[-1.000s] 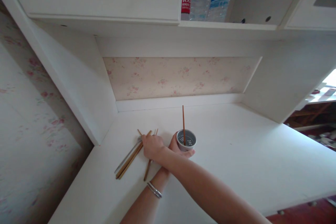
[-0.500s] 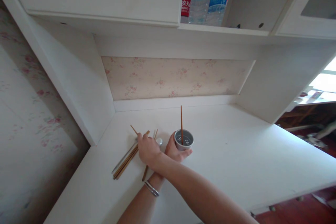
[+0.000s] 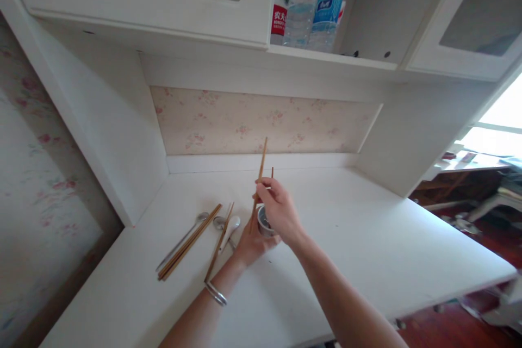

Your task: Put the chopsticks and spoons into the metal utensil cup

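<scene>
My left hand (image 3: 253,242) is wrapped round a metal utensil holder (image 3: 266,223) standing on the white counter. One chopstick (image 3: 272,172) sticks up out of the holder, mostly hidden behind my right hand (image 3: 279,204). That hand pinches another chopstick (image 3: 263,160), held nearly upright over the holder's left rim. To the left lie a bundle of chopsticks (image 3: 190,243) and a long-handled metal spoon (image 3: 179,244) beside it. Nearer my left wrist are a white spoon (image 3: 230,228), a second metal spoon (image 3: 219,222) and a loose chopstick (image 3: 216,253).
The white counter (image 3: 346,250) runs off to the right. Above it hangs a white cabinet (image 3: 163,16) with plastic bottles (image 3: 304,11) on its open shelf. A side panel (image 3: 98,119) closes the left end, and a papered back wall (image 3: 244,125) stands behind.
My right hand has moved from the chopstick bundle over to the holder, bringing one chopstick with it. My left hand still grips the holder. The view has shifted slightly.
</scene>
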The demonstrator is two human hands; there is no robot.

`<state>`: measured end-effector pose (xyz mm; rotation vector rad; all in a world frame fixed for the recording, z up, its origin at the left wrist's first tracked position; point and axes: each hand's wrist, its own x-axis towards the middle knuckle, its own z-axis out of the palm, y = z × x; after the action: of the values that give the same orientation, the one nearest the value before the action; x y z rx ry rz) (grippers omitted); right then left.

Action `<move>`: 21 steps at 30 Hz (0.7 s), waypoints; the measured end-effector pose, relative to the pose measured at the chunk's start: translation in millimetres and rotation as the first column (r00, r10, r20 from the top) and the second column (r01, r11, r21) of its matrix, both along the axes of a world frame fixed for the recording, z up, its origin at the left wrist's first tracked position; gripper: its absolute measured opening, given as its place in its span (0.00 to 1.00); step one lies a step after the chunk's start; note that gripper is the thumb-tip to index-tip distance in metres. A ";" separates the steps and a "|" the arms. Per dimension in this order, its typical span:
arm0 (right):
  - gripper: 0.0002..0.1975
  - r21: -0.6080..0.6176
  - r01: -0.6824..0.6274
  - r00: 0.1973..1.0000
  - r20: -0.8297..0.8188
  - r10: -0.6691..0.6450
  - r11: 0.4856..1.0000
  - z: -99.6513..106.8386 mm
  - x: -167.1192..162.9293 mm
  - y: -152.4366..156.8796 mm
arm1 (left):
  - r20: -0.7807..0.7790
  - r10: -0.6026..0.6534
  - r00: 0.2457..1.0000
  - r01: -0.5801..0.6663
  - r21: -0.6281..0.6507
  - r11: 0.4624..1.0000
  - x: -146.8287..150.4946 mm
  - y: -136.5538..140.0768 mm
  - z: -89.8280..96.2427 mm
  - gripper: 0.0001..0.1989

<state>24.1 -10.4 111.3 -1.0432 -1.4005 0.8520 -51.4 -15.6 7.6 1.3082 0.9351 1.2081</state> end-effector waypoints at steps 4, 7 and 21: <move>0.15 0.022 0.140 0.980 -0.145 -0.135 0.990 -0.5 47.4 3.7 | -0.011 -0.058 0.998 0.059 0.143 0.988 0.3 -2.3 2.6 0.32; 0.17 0.028 0.224 0.966 -0.140 -0.218 0.974 -10.4 71.0 13.7 | -0.005 -0.050 0.999 0.050 0.159 0.986 1.4 -2.2 0.8 0.32; 0.18 0.002 0.198 0.962 0.191 -0.195 0.980 -79.9 58.4 42.5 | 0.028 -0.025 0.999 0.022 0.124 0.992 4.9 -2.8 2.2 0.35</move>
<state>82.5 32.1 31.4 -1.2815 -1.4214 0.6325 -46.5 -18.3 9.8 1.3919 0.8320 1.2808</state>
